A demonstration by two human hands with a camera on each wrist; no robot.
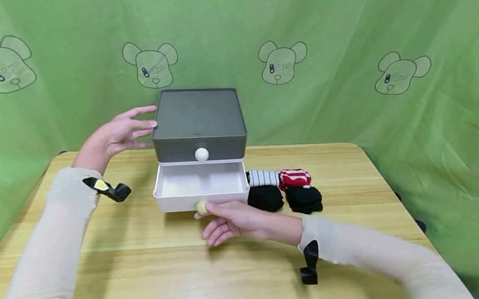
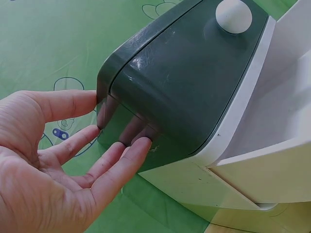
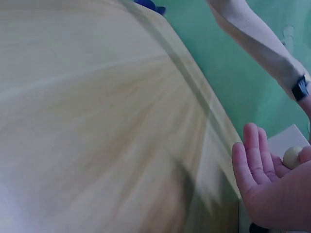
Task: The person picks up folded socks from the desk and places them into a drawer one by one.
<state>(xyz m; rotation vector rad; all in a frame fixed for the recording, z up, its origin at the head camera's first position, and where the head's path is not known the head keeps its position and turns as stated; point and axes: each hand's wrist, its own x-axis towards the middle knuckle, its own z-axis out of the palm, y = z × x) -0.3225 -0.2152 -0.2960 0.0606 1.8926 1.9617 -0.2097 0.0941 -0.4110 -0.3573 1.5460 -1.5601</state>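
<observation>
A two-drawer desktop storage box stands on the table, with a dark grey upper part (image 1: 197, 114) and a white lower drawer (image 1: 227, 192) pulled out. No contents show inside that drawer. My left hand (image 1: 118, 132) touches the box's left side with its fingertips, fingers extended, as the left wrist view also shows (image 2: 73, 160). At the drawer's front, my right hand (image 1: 236, 221) pinches the round cream knob (image 1: 201, 207) between thumb and index finger, the other fingers loose below. The upper drawer, with a white knob (image 1: 201, 154), is closed.
Right of the box lie folded socks: a white striped one (image 1: 263, 177), a red and white one (image 1: 295, 178), and black bundles (image 1: 304, 198) in front of them. Behind the wooden table (image 1: 157, 285) hangs a green curtain (image 1: 220, 18) printed with bear heads.
</observation>
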